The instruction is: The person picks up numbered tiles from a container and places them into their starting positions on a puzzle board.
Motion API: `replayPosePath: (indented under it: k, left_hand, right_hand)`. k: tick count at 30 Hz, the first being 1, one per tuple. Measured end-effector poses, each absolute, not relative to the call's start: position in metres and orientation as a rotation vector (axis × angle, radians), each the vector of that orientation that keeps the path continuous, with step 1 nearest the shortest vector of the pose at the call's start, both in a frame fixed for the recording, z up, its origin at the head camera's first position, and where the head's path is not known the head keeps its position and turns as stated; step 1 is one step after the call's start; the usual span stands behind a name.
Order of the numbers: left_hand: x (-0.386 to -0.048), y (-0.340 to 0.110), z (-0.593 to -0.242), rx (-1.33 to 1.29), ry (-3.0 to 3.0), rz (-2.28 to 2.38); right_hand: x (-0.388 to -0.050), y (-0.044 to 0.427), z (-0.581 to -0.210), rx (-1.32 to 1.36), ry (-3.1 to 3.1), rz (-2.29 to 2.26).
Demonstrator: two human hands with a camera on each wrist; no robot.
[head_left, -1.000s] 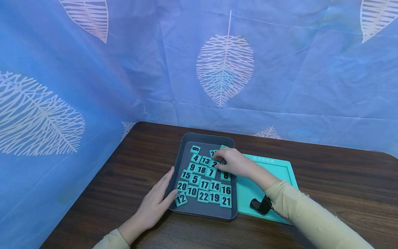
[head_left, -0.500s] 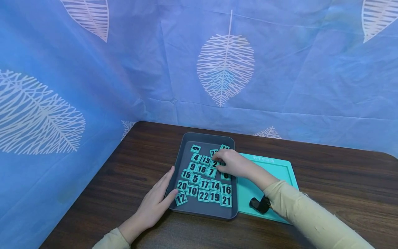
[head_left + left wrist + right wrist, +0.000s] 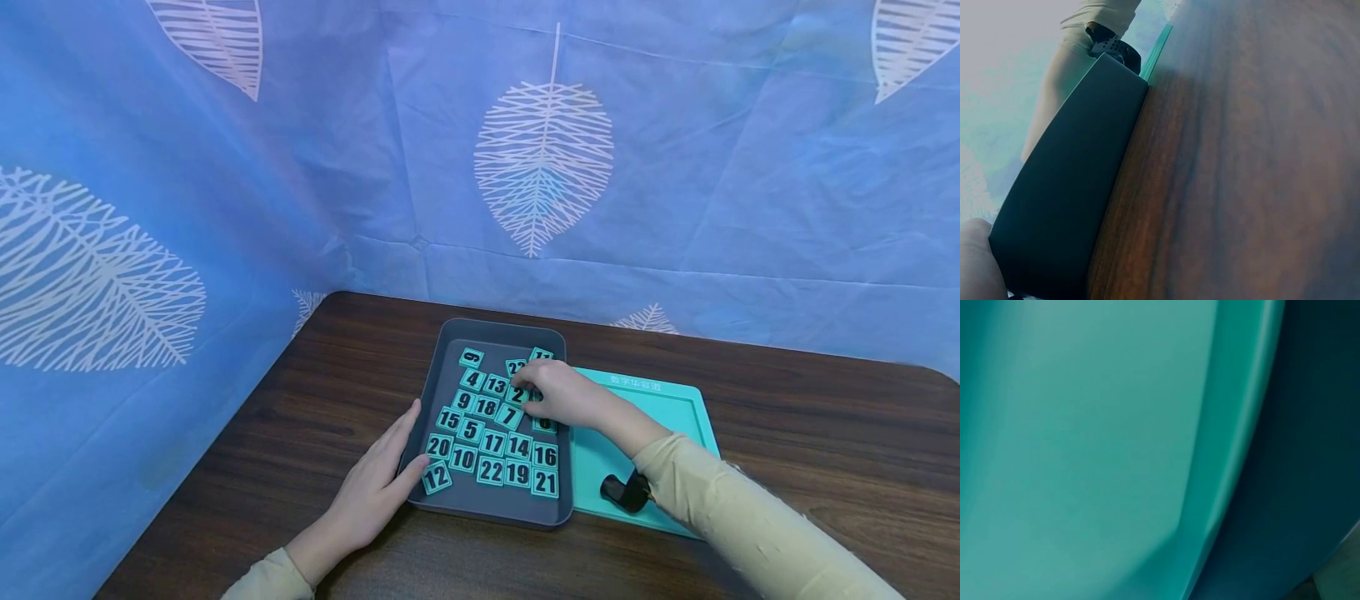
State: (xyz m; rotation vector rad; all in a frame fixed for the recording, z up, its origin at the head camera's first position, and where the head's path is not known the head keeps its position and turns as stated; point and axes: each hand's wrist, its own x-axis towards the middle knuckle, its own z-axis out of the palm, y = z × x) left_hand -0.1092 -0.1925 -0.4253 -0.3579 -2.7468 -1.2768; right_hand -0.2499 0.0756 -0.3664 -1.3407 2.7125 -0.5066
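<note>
A dark grey tray holds several turquoise number tiles in loose, uneven rows. My right hand reaches over its right side. Thumb and index finger sit at two edges of the tile marked 2 and pinch it. Just below lies the slightly turned 7 tile; the 8 tile is partly covered by the hand. My left hand rests along the tray's left side, fingers straight outside the wall and thumb over the rim beside the 12 tile. The left wrist view shows the tray's outer wall.
Right of the tray lies a turquoise board with a raised rim, partly under my right forearm. A black wrist camera hangs over it. The wooden table meets a blue leaf-patterned cloth behind.
My right fingers have shifted very slightly around the 2 tile, and the 7 tile has turned a little. My left hand and the tray have hardly moved.
</note>
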Motion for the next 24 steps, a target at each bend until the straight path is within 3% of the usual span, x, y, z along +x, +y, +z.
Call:
replayPosePath:
  k: [24]
  left_hand:
    - [-0.109, -0.193, -0.423, -0.336, -2.766, -1.288]
  right_hand:
    - [-0.245, 0.082, -0.350, -1.243, 2.753, -0.670]
